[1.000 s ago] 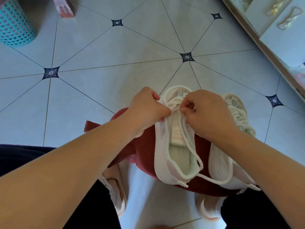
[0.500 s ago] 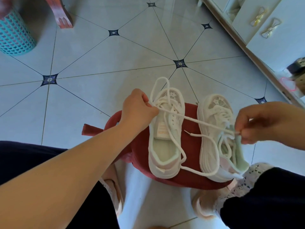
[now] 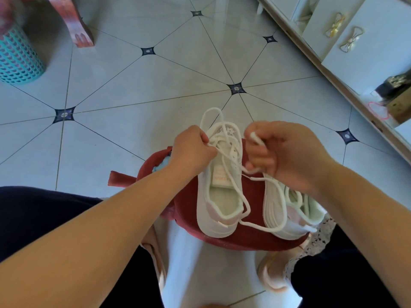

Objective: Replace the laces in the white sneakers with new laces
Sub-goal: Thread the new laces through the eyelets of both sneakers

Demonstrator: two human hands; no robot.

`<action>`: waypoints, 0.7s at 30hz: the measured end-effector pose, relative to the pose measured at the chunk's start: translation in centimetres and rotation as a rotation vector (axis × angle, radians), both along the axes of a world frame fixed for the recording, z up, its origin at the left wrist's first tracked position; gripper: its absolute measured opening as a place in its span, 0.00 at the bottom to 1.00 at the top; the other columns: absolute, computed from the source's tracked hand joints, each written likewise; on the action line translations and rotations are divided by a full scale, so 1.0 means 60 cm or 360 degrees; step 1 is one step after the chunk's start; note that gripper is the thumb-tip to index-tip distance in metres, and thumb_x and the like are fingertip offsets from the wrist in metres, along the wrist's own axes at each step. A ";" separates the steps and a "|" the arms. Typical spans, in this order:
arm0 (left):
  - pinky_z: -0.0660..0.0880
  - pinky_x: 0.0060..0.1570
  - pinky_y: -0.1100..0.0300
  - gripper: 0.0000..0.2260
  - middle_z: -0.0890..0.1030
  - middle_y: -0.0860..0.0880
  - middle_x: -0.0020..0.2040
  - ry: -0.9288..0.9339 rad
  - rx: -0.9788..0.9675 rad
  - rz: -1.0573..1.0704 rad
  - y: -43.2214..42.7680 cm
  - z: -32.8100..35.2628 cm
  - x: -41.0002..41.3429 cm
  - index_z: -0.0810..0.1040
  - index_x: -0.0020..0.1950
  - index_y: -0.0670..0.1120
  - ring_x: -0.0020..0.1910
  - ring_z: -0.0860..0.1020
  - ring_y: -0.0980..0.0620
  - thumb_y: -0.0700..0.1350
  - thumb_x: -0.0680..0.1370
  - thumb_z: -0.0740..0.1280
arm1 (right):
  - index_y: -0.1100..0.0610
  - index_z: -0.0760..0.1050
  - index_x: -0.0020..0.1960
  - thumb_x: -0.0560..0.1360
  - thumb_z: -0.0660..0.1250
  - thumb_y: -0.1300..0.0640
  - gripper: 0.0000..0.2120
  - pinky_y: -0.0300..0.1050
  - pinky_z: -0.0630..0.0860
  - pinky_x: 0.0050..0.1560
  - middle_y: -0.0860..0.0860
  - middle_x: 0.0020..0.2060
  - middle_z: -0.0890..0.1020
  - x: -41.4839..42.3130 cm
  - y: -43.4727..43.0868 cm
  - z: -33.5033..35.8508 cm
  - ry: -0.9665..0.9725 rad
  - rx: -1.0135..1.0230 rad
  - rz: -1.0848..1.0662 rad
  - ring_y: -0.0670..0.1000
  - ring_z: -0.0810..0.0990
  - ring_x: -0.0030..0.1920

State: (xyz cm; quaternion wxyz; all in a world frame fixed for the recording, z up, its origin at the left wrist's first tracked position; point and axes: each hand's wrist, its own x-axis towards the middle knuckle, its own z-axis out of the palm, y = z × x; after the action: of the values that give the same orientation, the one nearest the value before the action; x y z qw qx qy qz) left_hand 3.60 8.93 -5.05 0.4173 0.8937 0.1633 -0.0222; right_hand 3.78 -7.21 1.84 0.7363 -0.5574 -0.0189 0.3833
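White lace (image 3: 256, 138), one length, threaded through the upper eyelets of the left sneaker (image 3: 213, 210). A loop of it stands out past the toe. Loose strands run back over the tongue, past the heel and onto the stool (image 3: 253, 196).

Left sneaker: white, pale pink at the heel, upright on the stool, toe pointing away from the person.

Right sneaker (image 3: 275, 210): white, just beside the first on the same stool, tilted outward so the ribbed edge of its sole shows. Its own lace lies slack in the opening. The toe is hidden behind the right hand.

Left hand (image 3: 191, 152): at the left edge of the left sneaker's toe end. Fingers (image 3: 205, 141) curled, pinching a strand of the lace next to the eyelets.

Right hand (image 3: 289, 154): above the gap between the two sneakers. Fingers (image 3: 258, 160) curled tight round the lace, whose tip pokes out above the fist.

Stool: round, red cushioned cover, standing on the floor (image 3: 133, 85) between the person's knees.

Floor: pale tiles with small dark diamond insets.

Basket (image 3: 17, 56): turquoise openwork plastic, far left.

Furniture leg (image 3: 80, 30): reddish, carved, near the basket.

Cabinet (image 3: 347, 52): white, bow-shaped handles, along the right side.

Trousers (image 3: 44, 218): dark, on both legs.
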 end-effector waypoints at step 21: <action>0.66 0.35 0.65 0.11 0.71 0.55 0.34 -0.0139 -0.0118 0.0079 0.005 0.000 -0.015 0.67 0.36 0.51 0.33 0.69 0.59 0.39 0.70 0.68 | 0.55 0.75 0.48 0.77 0.60 0.49 0.10 0.45 0.73 0.41 0.49 0.40 0.78 0.020 0.075 -0.082 -0.1675 -0.1988 0.0361 0.51 0.77 0.42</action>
State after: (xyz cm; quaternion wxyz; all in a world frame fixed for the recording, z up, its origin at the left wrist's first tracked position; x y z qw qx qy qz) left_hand 2.70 9.23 -5.08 0.4572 0.8734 0.1663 0.0212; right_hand 4.97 -2.70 -3.09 0.1423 -0.9656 -0.2009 0.0839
